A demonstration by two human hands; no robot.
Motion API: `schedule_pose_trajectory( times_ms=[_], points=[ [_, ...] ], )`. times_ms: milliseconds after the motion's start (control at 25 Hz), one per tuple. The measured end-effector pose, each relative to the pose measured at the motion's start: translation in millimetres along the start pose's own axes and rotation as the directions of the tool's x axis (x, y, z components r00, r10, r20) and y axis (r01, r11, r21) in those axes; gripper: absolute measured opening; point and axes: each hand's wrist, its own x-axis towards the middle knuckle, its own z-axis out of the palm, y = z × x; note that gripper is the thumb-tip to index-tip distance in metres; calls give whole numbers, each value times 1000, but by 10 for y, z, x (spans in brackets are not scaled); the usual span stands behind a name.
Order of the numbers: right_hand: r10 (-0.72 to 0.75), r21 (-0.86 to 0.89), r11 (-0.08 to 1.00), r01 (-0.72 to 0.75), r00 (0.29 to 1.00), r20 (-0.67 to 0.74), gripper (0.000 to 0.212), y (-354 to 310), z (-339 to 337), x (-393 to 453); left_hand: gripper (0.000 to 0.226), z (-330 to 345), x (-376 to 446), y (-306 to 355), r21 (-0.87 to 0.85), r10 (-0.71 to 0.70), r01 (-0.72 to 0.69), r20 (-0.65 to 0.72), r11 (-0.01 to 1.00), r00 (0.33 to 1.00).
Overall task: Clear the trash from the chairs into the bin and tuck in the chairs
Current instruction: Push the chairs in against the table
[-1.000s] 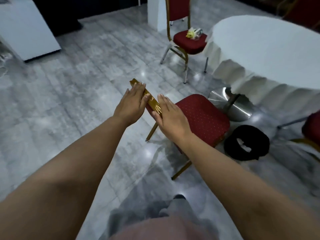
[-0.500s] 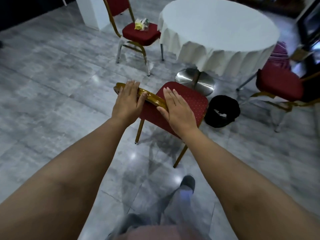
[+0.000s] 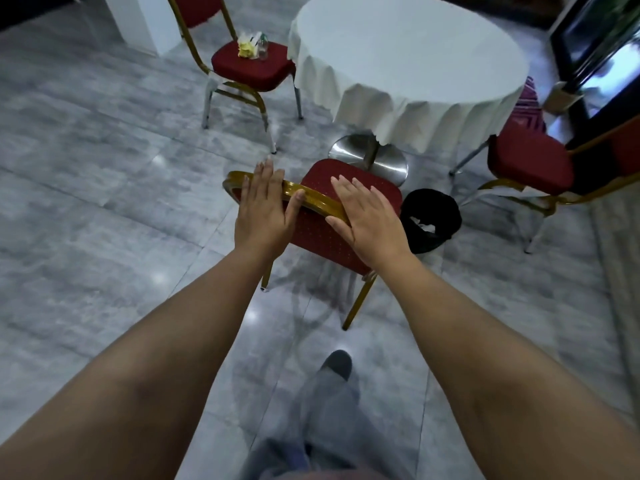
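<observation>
Near chair (image 3: 349, 202): red seat bare, gold back rail nearest the person, seat front pointing at the round table (image 3: 408, 57) and just short of its cloth edge. Left hand (image 3: 261, 211) lies flat on the rail, fingers straight and close together, thumb against the rail's top. Right hand (image 3: 369, 220) presses flat on the rail's other end, fingers slightly spread. Neither is curled around it.

Step in hand looks like tucking this chair in. Push level through both palms so it slides straight toward the table's steel foot (image 3: 369, 157); uneven pressure would swing it into the black bin (image 3: 431, 220), which stands just right of the seat.

Beyond the table's left edge, a second chair (image 3: 252, 65) carries trash (image 3: 252, 48), not yet cleared. A third chair (image 3: 530, 161) stands at the table's right.
</observation>
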Motion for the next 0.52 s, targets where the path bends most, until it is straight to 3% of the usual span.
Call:
schedule_pose_trajectory(
  times_ms=[520],
  points=[
    [189, -104, 978, -182, 980, 62, 65, 1010, 30, 1176, 69, 574, 1532, 374, 39, -31, 28, 80, 999, 996]
  ],
)
